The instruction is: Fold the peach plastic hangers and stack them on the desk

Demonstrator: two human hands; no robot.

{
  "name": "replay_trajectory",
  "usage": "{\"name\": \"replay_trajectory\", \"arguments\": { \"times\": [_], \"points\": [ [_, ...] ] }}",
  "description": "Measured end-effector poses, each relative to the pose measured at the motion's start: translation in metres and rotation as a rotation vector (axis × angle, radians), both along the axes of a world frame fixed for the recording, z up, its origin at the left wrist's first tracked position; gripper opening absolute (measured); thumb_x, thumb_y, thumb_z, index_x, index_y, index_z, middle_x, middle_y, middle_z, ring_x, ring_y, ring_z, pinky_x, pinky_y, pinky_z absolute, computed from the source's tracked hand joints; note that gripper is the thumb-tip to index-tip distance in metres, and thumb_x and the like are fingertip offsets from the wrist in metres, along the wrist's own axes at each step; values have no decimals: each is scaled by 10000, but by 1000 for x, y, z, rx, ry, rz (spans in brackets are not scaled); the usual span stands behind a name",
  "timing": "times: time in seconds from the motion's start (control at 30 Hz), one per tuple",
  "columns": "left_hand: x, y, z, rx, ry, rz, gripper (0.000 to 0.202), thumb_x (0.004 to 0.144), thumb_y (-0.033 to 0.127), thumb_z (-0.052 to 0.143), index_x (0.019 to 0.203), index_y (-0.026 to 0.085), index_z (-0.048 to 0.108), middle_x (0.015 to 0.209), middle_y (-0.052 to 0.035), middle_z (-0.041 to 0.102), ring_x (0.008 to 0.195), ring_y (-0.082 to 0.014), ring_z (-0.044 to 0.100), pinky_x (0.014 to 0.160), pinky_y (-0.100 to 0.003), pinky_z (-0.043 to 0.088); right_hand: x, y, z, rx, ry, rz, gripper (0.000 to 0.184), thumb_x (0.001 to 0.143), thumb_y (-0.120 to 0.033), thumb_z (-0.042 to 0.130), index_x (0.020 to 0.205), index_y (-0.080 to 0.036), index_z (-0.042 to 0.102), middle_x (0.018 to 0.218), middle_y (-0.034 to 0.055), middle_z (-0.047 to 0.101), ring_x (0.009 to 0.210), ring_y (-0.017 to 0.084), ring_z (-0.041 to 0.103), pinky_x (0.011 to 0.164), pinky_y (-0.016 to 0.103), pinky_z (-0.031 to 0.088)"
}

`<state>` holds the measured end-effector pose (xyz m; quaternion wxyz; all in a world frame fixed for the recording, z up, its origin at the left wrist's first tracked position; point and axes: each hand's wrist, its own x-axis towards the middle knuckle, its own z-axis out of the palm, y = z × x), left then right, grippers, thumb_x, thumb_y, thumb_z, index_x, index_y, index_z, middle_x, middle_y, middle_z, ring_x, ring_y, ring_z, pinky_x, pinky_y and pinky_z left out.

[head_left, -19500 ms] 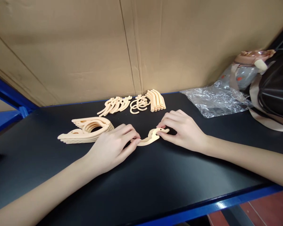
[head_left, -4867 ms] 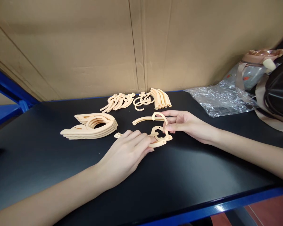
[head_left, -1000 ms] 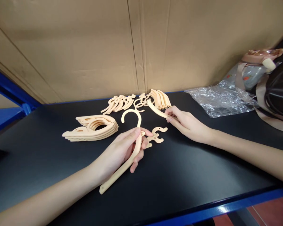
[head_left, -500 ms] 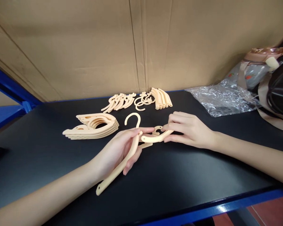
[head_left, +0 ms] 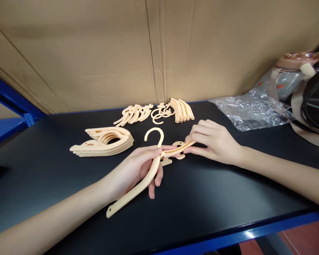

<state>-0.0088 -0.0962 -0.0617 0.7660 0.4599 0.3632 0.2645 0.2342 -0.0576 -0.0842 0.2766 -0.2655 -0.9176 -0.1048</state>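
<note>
My left hand (head_left: 138, 168) grips a beige plastic hanger piece (head_left: 135, 187), a hook with one long curved arm, held above the black tabletop (head_left: 202, 198). My right hand (head_left: 215, 143) pinches a second beige arm piece (head_left: 178, 148) and holds its end against the hook's neck by my left thumb. Under the two pieces a small beige connector part (head_left: 172, 158) lies on the table.
A stack of folded beige hangers (head_left: 103, 141) lies to the left. Loose arm pieces (head_left: 134, 114), hooks (head_left: 161, 114) and more arm pieces (head_left: 183, 109) lie along the cardboard wall. Crumpled clear plastic (head_left: 252, 109) and a dark bag (head_left: 317, 102) sit at the right.
My right hand picked an arm piece from the back pile and brought it to the hook piece in my left hand; over the last half second its end moved up against the hook's neck.
</note>
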Motion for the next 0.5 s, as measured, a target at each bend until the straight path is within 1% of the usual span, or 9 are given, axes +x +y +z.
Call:
{"name": "replay_trajectory", "arguments": {
  "times": [0.17, 0.33, 0.5],
  "points": [
    [1, -1, 0, 37, 34, -14, 365, 956, 279, 446, 1245, 97, 576, 506, -18, 613, 417, -134, 563, 363, -218, 532, 0, -1, -1, 20, -30, 5, 334, 952, -437, 504, 852, -150, 643, 738, 23, 591, 676, 151, 452, 642, 280, 338],
    [1, -3, 1, 95, 84, -26, 364, 975, 289, 438, 1260, 89, 544, 524, -27, 644, 422, -136, 608, 392, -186, 533, 0, -1, -2, 13, -18, 12, 322, 947, -423, 520, 837, -144, 637, 717, 13, 574, 656, 145, 435, 629, 277, 327],
    [2, -2, 4, 130, 124, -32, 310, 983, 272, 433, 1196, 98, 577, 578, -44, 688, 446, -125, 638, 434, -162, 541, -1, -2, -1, 40, -19, 13, 311, 946, -410, 528, 820, -146, 633, 691, 8, 564, 644, 144, 430, 620, 275, 320]
  ]
}}
